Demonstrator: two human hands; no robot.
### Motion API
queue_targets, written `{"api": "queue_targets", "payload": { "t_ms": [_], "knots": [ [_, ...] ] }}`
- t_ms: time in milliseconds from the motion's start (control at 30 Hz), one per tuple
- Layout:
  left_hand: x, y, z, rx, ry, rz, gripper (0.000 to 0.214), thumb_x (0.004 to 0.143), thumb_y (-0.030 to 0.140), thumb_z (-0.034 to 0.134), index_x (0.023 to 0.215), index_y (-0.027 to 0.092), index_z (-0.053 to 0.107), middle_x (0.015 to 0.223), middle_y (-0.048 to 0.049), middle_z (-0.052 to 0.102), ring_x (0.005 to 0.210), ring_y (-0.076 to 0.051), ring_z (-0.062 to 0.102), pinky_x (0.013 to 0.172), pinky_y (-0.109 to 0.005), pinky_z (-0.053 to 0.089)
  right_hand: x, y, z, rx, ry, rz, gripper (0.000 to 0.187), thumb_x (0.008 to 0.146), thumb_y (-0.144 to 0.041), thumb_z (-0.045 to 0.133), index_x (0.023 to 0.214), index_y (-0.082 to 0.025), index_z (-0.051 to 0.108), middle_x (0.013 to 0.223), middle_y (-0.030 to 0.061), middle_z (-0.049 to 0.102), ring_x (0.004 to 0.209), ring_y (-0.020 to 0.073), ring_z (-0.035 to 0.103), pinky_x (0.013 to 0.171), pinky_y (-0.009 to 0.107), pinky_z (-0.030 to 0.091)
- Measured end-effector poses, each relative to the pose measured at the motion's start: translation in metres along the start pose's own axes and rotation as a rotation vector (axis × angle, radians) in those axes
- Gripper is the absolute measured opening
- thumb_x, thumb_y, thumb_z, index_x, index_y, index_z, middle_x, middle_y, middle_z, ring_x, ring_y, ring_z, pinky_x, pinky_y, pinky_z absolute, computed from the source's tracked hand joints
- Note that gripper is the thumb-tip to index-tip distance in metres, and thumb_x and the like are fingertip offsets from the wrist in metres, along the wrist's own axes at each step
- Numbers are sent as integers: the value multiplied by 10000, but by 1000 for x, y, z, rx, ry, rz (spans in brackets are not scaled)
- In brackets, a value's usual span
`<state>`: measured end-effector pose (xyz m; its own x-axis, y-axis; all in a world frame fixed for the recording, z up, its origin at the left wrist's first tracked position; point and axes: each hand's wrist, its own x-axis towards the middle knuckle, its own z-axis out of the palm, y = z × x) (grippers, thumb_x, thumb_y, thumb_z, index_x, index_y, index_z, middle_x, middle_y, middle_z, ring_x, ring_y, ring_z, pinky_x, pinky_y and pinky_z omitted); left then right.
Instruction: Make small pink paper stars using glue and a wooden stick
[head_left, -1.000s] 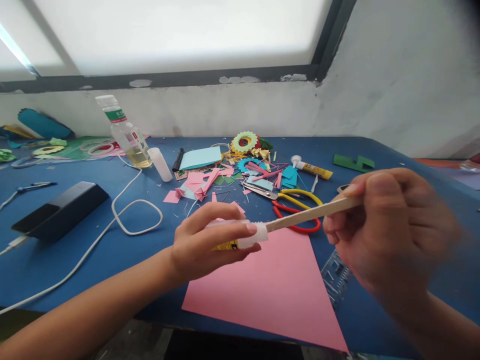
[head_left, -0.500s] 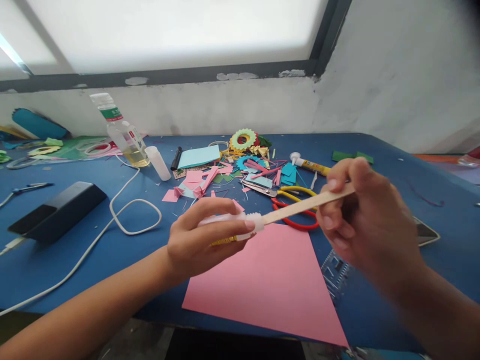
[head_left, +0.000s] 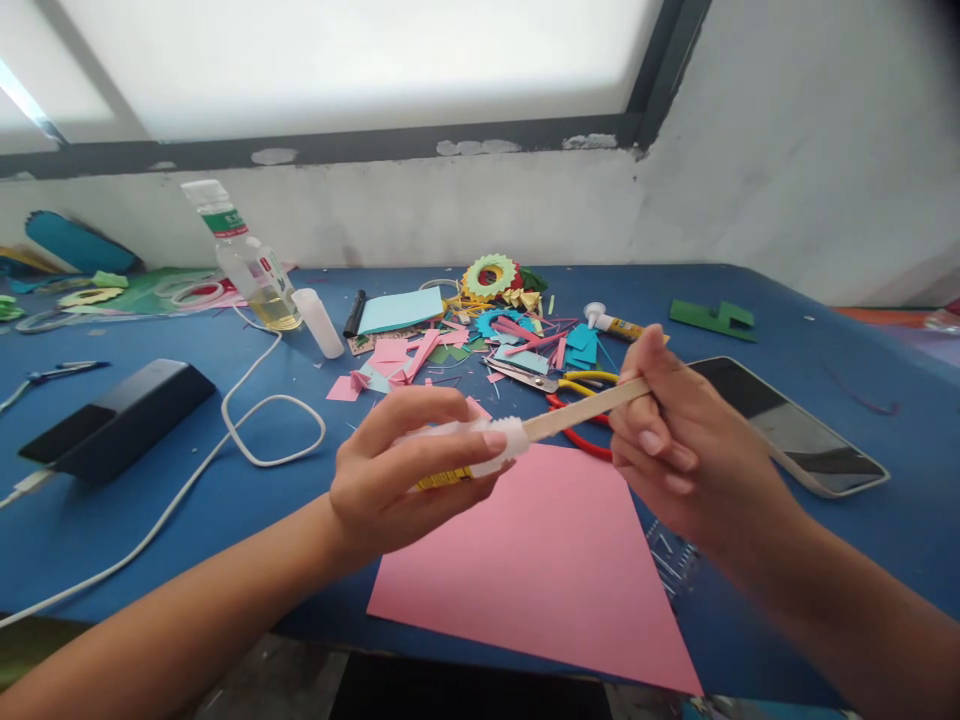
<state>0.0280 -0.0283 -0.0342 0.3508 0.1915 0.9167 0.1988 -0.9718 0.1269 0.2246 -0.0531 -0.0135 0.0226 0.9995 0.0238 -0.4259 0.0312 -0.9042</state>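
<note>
My left hand [head_left: 397, 470] is closed round a small glue tube [head_left: 480, 455] with a yellow label, its white nozzle end pointing right. My right hand [head_left: 675, 450] pinches a flat wooden stick [head_left: 581, 408], whose tip goes into the tube's open end. Both hands hover just above a large pink paper sheet [head_left: 540, 560] lying on the blue table [head_left: 135, 520].
A phone [head_left: 795, 430] lies right of my right hand. Scissors with red and yellow handles [head_left: 577, 385], paper scraps [head_left: 450, 345], a second glue tube [head_left: 611, 323] and a paper flower [head_left: 491, 275] lie behind. A bottle [head_left: 244, 260], a black power bank [head_left: 112, 415] and a white cable [head_left: 255, 425] are left.
My right hand has slid left and farther along the stick toward the tube, uncovering the phone. The left hand stays put with the tube.
</note>
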Motion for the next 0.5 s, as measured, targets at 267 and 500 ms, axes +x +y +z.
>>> {"api": "queue_targets", "payload": {
  "t_ms": [267, 500],
  "knots": [
    [1, -3, 2, -27, 187, -249, 302, 633, 91, 755, 884, 188, 618, 809, 9, 552, 712, -108, 568, 611, -239, 537, -11, 9, 9, 33, 1, -26, 202, 661, -427, 731, 686, -231, 691, 387, -48, 537, 256, 23, 330, 221, 126, 234],
    [4, 4, 7, -455, 298, -715, 189, 717, 143, 697, 865, 178, 585, 755, 40, 528, 506, -65, 590, 377, -165, 548, -24, 18, 7, -130, -85, -184, 211, 812, -428, 585, 916, -293, 709, 527, -22, 620, 365, 62, 488, 307, 157, 391]
  ]
}}
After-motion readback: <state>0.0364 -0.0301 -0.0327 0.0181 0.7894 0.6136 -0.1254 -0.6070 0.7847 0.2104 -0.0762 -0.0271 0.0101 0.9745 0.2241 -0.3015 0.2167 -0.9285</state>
